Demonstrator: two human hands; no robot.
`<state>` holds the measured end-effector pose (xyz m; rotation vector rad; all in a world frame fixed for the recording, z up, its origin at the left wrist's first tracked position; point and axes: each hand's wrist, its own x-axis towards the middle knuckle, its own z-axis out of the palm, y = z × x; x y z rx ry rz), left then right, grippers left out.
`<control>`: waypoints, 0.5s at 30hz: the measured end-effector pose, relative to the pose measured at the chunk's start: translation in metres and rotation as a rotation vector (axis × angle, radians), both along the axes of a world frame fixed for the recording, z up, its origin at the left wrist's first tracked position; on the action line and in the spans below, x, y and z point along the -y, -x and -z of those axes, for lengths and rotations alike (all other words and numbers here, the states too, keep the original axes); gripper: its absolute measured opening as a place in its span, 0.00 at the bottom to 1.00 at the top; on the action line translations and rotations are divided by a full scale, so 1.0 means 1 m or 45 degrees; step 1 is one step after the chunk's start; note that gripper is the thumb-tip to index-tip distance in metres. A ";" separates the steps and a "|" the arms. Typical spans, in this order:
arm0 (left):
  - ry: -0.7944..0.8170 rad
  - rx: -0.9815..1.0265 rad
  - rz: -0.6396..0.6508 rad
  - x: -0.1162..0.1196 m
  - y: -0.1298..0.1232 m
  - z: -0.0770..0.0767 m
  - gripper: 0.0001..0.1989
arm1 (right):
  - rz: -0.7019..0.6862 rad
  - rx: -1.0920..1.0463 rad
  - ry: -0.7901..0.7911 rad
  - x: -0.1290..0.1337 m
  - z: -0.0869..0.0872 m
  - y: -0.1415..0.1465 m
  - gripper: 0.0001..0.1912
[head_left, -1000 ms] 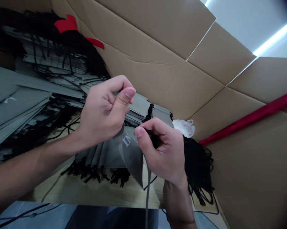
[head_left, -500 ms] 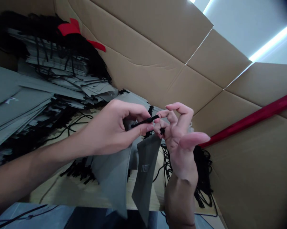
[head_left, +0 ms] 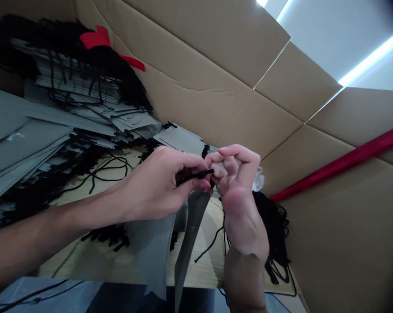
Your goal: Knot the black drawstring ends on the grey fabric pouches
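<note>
My left hand [head_left: 157,184] is closed, thumb and forefinger pinching a black cord [head_left: 201,174] with its short end pointing right. Against those fingertips is my right hand [head_left: 240,191], palm up, its fingers curled around the cord's other part; the exact grip is partly hidden. Below the hands hangs a narrow grey panel [head_left: 188,234], seen nearly edge-on. A wider grey panel [head_left: 152,248] with a stitched edge hangs to its left, under my left hand. Where the panels meet the cord is covered by my fingers.
Stacked grey panels [head_left: 36,130] with black cords fill the left side, a red strip [head_left: 96,39] on top. Cardboard walls [head_left: 196,56] rise behind and at right, crossed by a dark red band [head_left: 340,158]. A black cord bundle [head_left: 274,226] lies right on the wooden tabletop [head_left: 95,261].
My right hand has shifted slightly left, its thumb folding inward out of sight. My left hand has lowered a little. The narrow panel has swung left and turned edge-on.
</note>
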<state>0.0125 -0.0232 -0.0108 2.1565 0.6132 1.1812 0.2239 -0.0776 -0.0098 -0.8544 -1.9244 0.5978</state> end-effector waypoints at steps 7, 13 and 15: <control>0.204 0.154 0.116 -0.006 0.003 -0.013 0.11 | 0.002 0.006 0.024 -0.015 -0.005 -0.028 0.24; 0.269 0.150 0.145 -0.005 0.003 -0.014 0.11 | 0.090 -0.036 -0.007 -0.015 -0.009 -0.021 0.08; 0.276 0.161 0.139 -0.006 0.003 -0.013 0.09 | 0.127 -0.047 -0.043 -0.014 -0.009 -0.020 0.07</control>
